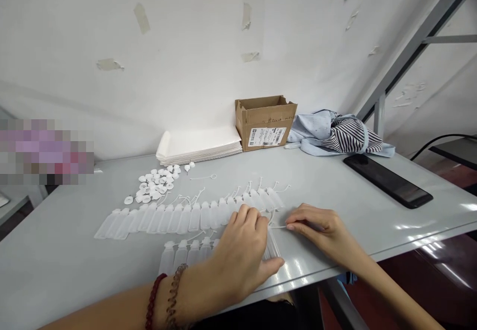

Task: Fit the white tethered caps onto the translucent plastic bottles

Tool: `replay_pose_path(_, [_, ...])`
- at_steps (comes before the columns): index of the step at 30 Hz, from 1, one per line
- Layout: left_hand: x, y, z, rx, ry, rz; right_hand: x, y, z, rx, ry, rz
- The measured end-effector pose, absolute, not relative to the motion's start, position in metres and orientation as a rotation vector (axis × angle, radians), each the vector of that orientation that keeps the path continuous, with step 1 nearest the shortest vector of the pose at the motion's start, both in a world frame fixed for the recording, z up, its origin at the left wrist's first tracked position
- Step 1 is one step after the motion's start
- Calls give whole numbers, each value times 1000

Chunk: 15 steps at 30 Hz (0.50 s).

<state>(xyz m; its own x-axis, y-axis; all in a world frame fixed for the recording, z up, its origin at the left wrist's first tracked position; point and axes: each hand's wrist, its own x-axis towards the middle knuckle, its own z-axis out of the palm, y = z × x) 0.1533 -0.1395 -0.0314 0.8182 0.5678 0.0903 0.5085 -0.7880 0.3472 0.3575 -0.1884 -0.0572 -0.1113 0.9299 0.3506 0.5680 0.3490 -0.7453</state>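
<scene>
My left hand (pixel 242 255) is curled over a translucent plastic sleeve (pixel 273 246) near the table's front edge, and it hides most of that piece. Thin white strings come out beside its fingers. To the right, my right hand (pixel 320 228) pinches the end of a white string (pixel 278 227) between thumb and fingertips. Behind both hands runs a long row of flat translucent sleeves (pixel 186 218) with narrow necks, several with white strings at the top. A shorter row of sleeves (pixel 181 254) lies partly behind my left hand and forearm.
Small white caps (pixel 154 183) lie in a pile at left, near a loose looped string (pixel 203 177). Along the wall are stacked white sheets (pixel 201 143), an open cardboard box (pixel 266 121) and bundled cloth (pixel 335 133). A black phone (pixel 387 180) lies at right.
</scene>
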Motion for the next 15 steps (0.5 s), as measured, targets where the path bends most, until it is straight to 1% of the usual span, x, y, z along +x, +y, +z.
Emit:
replay_pose_path(6, [153,-144,-34,2756,845,300,355,-188,-61,-1219,-1919,392])
replay_pose_path(10, [152,-146,-38,2872,838,351,355,-189,-64,-1220,-1961,264])
replay_pose_path(15, [152,-149,-38,2974,848,322,354,-187,-67,-1219,-1980,136])
